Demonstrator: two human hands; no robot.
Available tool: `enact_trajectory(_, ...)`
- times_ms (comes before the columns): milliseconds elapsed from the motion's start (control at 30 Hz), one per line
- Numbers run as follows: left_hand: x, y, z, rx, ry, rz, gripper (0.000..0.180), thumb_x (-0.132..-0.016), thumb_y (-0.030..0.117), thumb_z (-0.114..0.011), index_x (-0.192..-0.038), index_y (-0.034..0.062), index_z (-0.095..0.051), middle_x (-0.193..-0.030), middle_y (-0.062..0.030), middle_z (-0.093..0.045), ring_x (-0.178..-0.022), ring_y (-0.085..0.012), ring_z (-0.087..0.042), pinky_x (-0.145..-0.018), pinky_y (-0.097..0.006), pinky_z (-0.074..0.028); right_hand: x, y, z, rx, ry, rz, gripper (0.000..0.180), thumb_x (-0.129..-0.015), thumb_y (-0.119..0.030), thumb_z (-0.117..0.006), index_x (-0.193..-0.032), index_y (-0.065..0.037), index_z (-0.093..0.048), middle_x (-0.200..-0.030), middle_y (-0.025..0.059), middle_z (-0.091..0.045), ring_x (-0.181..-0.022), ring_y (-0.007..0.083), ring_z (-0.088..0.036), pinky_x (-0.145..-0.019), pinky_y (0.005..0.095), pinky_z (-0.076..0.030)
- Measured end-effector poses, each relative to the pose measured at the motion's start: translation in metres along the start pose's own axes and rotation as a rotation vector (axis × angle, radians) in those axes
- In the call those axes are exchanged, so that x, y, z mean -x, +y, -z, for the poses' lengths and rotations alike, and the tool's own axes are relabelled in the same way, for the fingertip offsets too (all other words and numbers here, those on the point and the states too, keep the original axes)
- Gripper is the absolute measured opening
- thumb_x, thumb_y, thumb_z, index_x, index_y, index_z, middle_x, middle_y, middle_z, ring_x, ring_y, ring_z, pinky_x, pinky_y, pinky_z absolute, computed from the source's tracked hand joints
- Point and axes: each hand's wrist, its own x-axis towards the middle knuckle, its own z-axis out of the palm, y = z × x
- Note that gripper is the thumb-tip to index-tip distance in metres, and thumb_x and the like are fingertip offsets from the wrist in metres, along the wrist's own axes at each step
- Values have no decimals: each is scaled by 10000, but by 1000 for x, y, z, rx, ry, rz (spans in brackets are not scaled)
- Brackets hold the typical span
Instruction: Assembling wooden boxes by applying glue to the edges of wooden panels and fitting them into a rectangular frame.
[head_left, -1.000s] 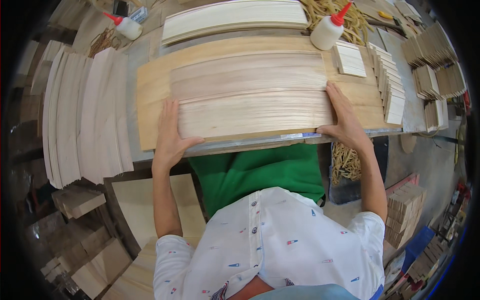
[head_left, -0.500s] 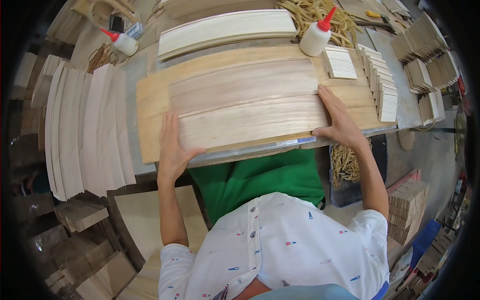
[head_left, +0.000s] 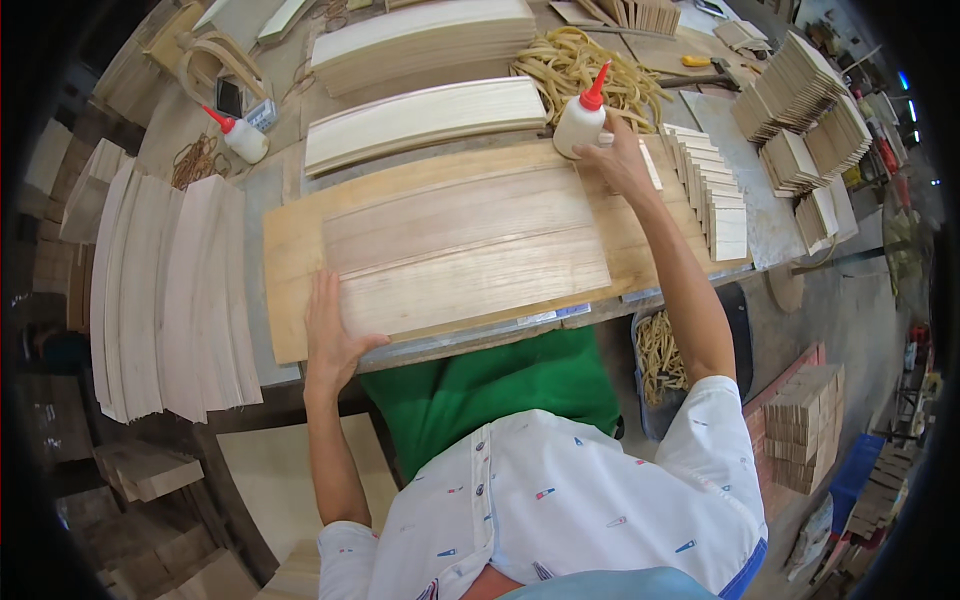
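Observation:
A stack of thin pale wood veneer sheets (head_left: pixel 465 250) lies on a larger plywood board (head_left: pixel 290 250) on the workbench. My left hand (head_left: pixel 330 335) rests flat on the near left corner of the sheets, fingers spread. My right hand (head_left: pixel 618 160) reaches to the far right and closes around a white glue bottle with a red nozzle (head_left: pixel 580 118), which stands upright at the board's far edge.
A second glue bottle (head_left: pixel 240 135) stands at the far left. Curved veneer stacks (head_left: pixel 425 120) lie behind the board, more sheets (head_left: pixel 165 290) to the left. Small wood pieces (head_left: pixel 715 195) and rubber bands (head_left: pixel 575 65) sit to the right and behind.
My right hand left the right edge of the veneer sheets and reached up to the glue bottle. My left hand stays pressed on the sheets' left corner.

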Motion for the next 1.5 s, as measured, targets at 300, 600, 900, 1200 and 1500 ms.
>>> enact_trajectory(300, 19, 20, 18, 188, 233, -6, 880, -734, 344, -796, -1417, -11, -370, -1498, -206, -325, -1396, -363, -282, -1153, -426, -217, -13, -16, -23, -107, 102, -88, 582, -688, -183, -789, -1169, 52, -563, -1081, 217, -667, -1000, 314, -657, -887, 383, -506)
enact_trajectory(600, -33, 122, -20, 902, 151, -97, 775, -777, 47, -747, -1440, 9, -347, -1382, -130, -482, -1275, -228, -462, -1087, -361, -350, 73, -114, 5, -32, -333, 391, 651, -704, -166, -735, -1299, -22, -513, -1180, 147, -534, -1076, 255, -521, -953, 379, -420)
enact_trajectory(900, -55, 153, -64, 1872, 12, 151, 524, -798, 121, -770, -1236, 1, -508, -1093, -65, -617, -1021, -149, -594, -870, -283, -498, 146, -113, -27, -1154, -400, -43, 891, -702, -244, -837, -1437, -48, -372, -1282, 101, -531, -1217, 251, -484, -1044, 399, -378)
enact_trajectory(1200, -38, 115, -45, 560, -42, 16, 781, -762, 318, -783, -1367, -15, -419, -1364, -225, -462, -1307, -332, -426, -1089, -419, -336, 146, -121, -70, -1645, -309, -232, 598, -897, -230, -664, -1397, -67, -379, -1382, 131, -479, -1295, 298, -450, -1081, 546, -369)
enact_trajectory(1500, -26, -2, 5, -91, -219, -296, 1064, -588, 484, -816, -1453, 72, -353, -1552, -217, -205, -1446, -384, -160, -1164, -480, -193, 73, -150, -85, -1260, -405, -47, 516, -860, -150, -683, -1298, -4, -453, -1221, 136, -574, -1151, 281, -566, -970, 531, -493)
